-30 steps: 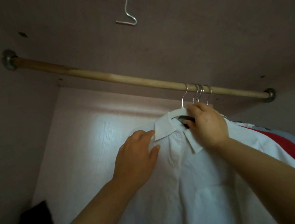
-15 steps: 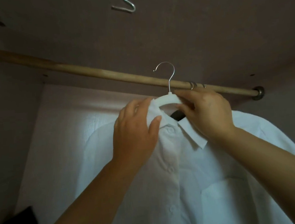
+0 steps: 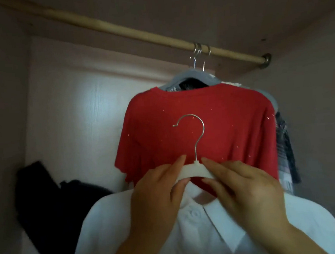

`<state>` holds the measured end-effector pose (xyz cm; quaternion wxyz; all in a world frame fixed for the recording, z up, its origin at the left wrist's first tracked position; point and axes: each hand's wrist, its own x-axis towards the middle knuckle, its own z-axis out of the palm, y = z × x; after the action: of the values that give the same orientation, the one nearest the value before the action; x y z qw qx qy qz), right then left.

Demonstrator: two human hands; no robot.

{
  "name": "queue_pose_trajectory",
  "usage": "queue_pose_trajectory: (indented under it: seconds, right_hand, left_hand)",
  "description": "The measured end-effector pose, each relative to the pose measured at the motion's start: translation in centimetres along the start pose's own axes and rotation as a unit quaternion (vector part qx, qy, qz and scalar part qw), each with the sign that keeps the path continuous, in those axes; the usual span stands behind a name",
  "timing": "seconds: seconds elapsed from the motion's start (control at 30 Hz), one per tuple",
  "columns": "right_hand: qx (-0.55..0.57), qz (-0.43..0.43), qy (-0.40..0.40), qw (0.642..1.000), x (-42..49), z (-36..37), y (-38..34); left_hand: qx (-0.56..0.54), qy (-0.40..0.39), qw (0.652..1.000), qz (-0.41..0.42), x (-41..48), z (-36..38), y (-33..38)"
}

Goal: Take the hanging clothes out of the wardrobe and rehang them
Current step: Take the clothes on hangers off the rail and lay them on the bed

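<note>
Head-worn, close — looking up at rail (image 3: 135,31)

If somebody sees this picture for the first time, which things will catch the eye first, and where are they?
The bright red T-shirt hanging from the wooden rod in the centre of the view stands out most. In front of it, below the rod, the left hand and the right hand grip a white plastic hanger with a silver hook, which carries a white collared shirt.

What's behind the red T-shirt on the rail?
A dark garment shows at its neckline and a plaid garment past its right edge, on grey hangers. The red T-shirt covers their bodies.
</note>
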<state>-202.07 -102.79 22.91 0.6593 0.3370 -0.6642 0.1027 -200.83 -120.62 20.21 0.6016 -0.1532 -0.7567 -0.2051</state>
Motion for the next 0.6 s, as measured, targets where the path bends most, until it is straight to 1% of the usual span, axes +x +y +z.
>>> queue_pose_trajectory:
  seconds: [0.17, 0.3, 0.43, 0.6]
  right_hand:
    - [-0.002, 0.047, -0.028, 0.999, -6.6, -8.0, -1.0]
    - [-0.003, 0.077, -0.040, 0.996, -10.9, -15.7, -1.8]
    - [-0.034, 0.092, -0.057, 0.994, -13.8, -22.5, -2.4]
    - [-0.067, 0.134, -0.081, 0.985, -15.7, -30.0, -3.3]
  left_hand:
    - [-0.004, -0.034, 0.999, 0.012, -6.1, -1.5, 7.2]
    - [-0.049, -0.069, 0.996, 0.005, -10.4, -3.2, 14.1]
    - [-0.085, -0.086, 0.993, -0.005, -13.6, -5.0, 20.2]
    - [-0.134, -0.132, 0.982, -0.013, -15.6, -7.0, 26.1]
